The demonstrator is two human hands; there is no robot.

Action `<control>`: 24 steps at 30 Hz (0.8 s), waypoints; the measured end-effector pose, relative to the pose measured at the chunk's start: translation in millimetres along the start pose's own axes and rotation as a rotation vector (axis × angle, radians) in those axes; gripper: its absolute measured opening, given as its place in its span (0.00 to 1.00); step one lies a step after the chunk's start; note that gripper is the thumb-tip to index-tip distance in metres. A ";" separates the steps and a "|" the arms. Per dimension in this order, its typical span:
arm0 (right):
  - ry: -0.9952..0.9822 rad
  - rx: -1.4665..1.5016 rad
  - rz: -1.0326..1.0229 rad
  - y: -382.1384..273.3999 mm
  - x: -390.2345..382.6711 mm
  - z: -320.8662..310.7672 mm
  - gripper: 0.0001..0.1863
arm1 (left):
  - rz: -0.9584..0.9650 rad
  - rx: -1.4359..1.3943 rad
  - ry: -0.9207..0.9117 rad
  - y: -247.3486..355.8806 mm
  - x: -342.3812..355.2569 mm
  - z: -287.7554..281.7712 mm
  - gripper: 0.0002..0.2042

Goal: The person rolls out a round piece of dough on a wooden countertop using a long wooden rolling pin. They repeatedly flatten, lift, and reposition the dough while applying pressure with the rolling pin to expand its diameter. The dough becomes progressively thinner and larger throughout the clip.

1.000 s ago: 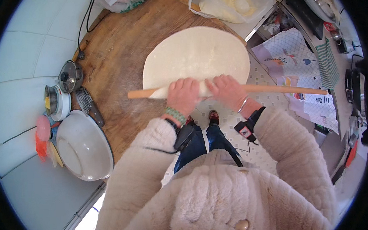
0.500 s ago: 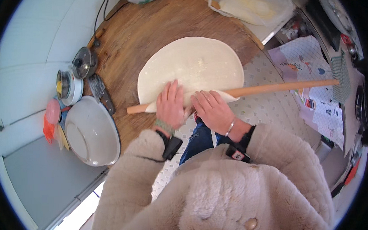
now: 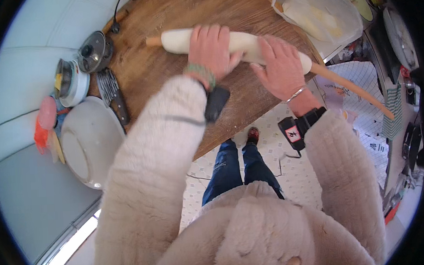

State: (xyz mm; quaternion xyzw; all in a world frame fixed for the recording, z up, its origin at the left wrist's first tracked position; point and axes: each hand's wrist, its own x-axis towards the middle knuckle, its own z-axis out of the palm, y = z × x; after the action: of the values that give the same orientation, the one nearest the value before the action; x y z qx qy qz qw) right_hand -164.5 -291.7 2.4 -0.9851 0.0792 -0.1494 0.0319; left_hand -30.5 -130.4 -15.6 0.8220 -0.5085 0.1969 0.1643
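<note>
Fingers (image 3: 210, 34) of the left hand (image 3: 210, 50) and right hand (image 3: 281, 66) lie extended over the dough (image 3: 176, 41), wrapped round a rolling pin (image 3: 351, 86) that crosses the worktop (image 3: 144, 71) and juts past its right edge. Even pressure from both should keep thickness uniform.

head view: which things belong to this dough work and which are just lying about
In use:
pale rolled-up dough under the left hand and right hand
long wooden rolling pin inside the dough
brown wooden board

Lying about:
black-handled knife with striped metal blade
large whitish oval basin
small round glass-lidded pot
</note>
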 end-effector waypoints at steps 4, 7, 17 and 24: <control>0.109 0.018 0.059 27.2 10.4 15.2 0.23 | -0.093 -0.018 -0.205 -32.2 42.8 46.9 0.22; 0.022 -0.027 0.078 27.1 5.8 15.7 0.23 | -0.102 -0.041 -0.215 -6.1 23.4 13.5 0.24; -0.348 0.057 0.025 -39.6 -62.4 -33.1 0.21 | -0.226 -0.101 -0.459 44.7 -58.8 -80.7 0.20; 0.238 0.093 -0.036 -92.6 -66.0 -27.4 0.30 | -0.110 -0.172 -0.040 57.3 -80.5 -64.4 0.23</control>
State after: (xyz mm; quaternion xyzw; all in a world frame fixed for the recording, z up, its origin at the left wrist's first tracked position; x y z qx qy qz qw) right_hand -221.3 -190.6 17.4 -0.9591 0.0577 -0.2695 0.0652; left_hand -124.9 -62.6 4.9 0.8352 -0.4809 0.1271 0.2345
